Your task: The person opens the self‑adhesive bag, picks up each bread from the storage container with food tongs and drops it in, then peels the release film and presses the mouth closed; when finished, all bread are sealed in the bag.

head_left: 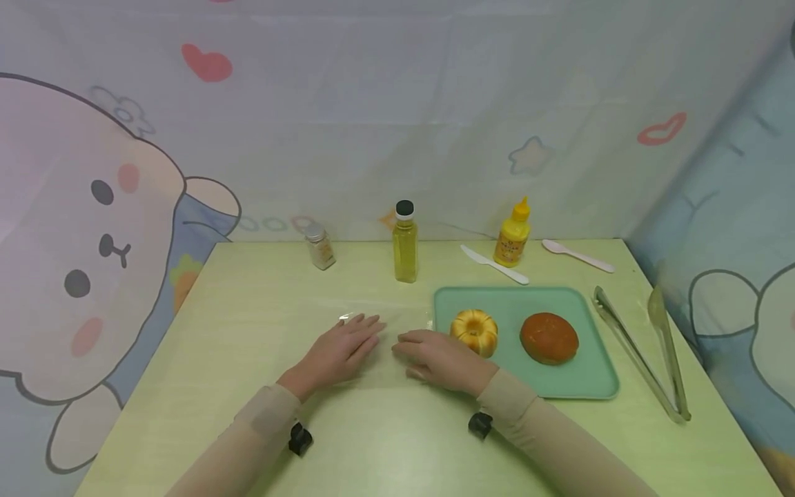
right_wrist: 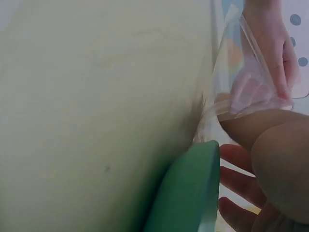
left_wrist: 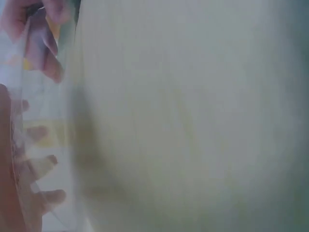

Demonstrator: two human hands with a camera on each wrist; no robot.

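A clear plastic film (head_left: 400,319) lies in front of me, hard to see except for glints; both wrist views show part of it raised off the table. My left hand (head_left: 338,350) is over its left part, fingers long and slanting right. In the right wrist view the raised film (right_wrist: 265,104) narrows to that hand's thumb and fingertips, which hold it. My right hand (head_left: 444,360) faces it with bent fingers at the film, beside the green tray (head_left: 528,390); its grip is partly hidden. On the tray are a ring-shaped bun (head_left: 474,331) and a brown bread roll (head_left: 549,338).
Metal tongs (head_left: 636,359) lie right of the tray. Behind stand a shaker jar (head_left: 319,247), an oil bottle (head_left: 406,248) and a yellow squeeze bottle (head_left: 512,236). A white plastic knife (head_left: 493,264) and a pale spoon (head_left: 577,255) lie near the back edge.
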